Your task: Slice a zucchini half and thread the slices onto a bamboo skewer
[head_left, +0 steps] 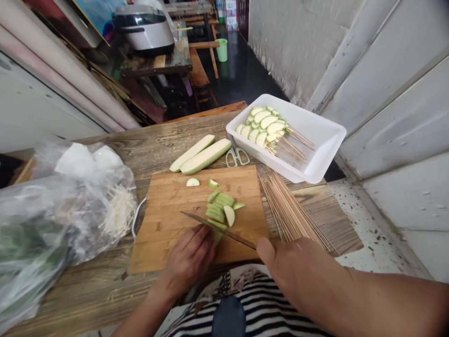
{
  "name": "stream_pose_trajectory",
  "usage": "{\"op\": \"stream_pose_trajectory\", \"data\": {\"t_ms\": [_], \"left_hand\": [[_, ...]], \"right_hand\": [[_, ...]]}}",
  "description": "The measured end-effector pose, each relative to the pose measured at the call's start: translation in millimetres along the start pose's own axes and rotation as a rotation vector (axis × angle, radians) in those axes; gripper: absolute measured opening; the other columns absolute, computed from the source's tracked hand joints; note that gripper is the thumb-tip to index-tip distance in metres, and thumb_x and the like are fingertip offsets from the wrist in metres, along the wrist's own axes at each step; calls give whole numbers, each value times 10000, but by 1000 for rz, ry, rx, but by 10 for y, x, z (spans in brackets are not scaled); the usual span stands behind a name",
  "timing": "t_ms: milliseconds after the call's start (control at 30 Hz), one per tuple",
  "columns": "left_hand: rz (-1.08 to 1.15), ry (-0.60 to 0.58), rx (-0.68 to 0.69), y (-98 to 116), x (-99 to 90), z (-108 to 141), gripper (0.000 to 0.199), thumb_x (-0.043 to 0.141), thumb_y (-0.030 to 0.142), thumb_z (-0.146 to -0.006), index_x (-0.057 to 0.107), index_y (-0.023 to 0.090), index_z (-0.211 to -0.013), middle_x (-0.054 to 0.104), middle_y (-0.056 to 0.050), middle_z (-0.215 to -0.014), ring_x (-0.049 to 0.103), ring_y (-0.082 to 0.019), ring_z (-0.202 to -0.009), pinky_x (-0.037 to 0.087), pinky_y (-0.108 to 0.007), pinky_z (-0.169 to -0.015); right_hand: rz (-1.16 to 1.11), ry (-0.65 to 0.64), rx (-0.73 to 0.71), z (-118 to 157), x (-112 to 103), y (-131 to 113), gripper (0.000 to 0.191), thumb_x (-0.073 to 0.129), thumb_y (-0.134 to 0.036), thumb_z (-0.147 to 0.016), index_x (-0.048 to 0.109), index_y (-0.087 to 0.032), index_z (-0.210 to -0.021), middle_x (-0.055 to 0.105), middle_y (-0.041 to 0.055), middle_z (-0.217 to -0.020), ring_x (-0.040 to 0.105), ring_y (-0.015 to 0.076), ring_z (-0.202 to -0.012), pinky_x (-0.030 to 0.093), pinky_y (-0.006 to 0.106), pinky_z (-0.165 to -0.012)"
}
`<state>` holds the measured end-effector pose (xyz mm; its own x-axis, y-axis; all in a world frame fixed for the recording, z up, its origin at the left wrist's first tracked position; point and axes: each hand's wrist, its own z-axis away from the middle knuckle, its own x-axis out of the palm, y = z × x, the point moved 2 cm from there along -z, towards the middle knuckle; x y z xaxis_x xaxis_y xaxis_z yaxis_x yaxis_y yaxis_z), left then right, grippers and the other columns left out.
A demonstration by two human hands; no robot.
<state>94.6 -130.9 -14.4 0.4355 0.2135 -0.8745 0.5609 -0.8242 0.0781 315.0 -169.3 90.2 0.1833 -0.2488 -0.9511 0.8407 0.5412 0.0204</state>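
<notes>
A knife [238, 238] lies across a piece of green squash on the wooden cutting board [168, 196], its tip pointing left. My right hand [298, 262] is wrapped round the knife's handle. Closed fingers of my left hand [192, 255] press on the squash piece [218, 236] beside the blade, at the board's near edge. Just beyond the blade sit sliced squash pieces [220, 204] in a cluster, with a half-round slice [229, 216] leaning on them. Two more slices [192, 182] [213, 183] lie farther up the board.
Behind the board are two long squash halves [206, 157] and green-handled scissors [237, 157]. A white tray [322, 164] holds skewered slices [264, 124] at the back right. Bare skewers [294, 210] lie right of the board; plastic bags [80, 201] are at left.
</notes>
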Motion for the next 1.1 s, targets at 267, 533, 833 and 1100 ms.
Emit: {"op": "stream_pose_trajectory", "data": {"t_ms": [267, 533, 833, 1100], "left_hand": [[-17, 31, 8, 6, 44, 20, 169, 622, 105, -747, 597, 117, -913, 676, -79, -798, 644, -191, -838, 524, -350, -832], [9, 68, 3, -4, 27, 54, 27, 591, 118, -777, 585, 144, -780, 636, -38, -684, 633, -168, -724, 530, -316, -755], [42, 30, 32, -22, 8, 57, 136, 545, 62, -793, 622, 170, -824, 635, -32, -723, 620, -173, -768, 498, -357, -825], [17, 30, 22, -38, 3, 93, 31, 584, 120, -780, 592, 150, -785, 616, -54, -692, 591, -185, -678, 497, -349, -711]], "right_hand": [[75, 4, -37, 58, 63, -72, 205, 599, -114, -710, 447, -162, -841, 570, -7, -536, 571, 184, -400, 231, 280, -332], [30, 92, -121, 38, 107, -59, 89, 518, -150, -743, 438, -188, -746, 537, 4, -517, 497, 183, -377, 174, 291, -300], [-85, -38, -98, -98, 171, -14, 131, 580, -151, -739, 451, -173, -729, 546, -5, -503, 508, 159, -359, 160, 248, -308], [-11, 288, -10, -7, 191, -81, 89, 460, -154, -789, 437, -184, -709, 478, 5, -417, 418, 165, -312, 144, 264, -327]]}}
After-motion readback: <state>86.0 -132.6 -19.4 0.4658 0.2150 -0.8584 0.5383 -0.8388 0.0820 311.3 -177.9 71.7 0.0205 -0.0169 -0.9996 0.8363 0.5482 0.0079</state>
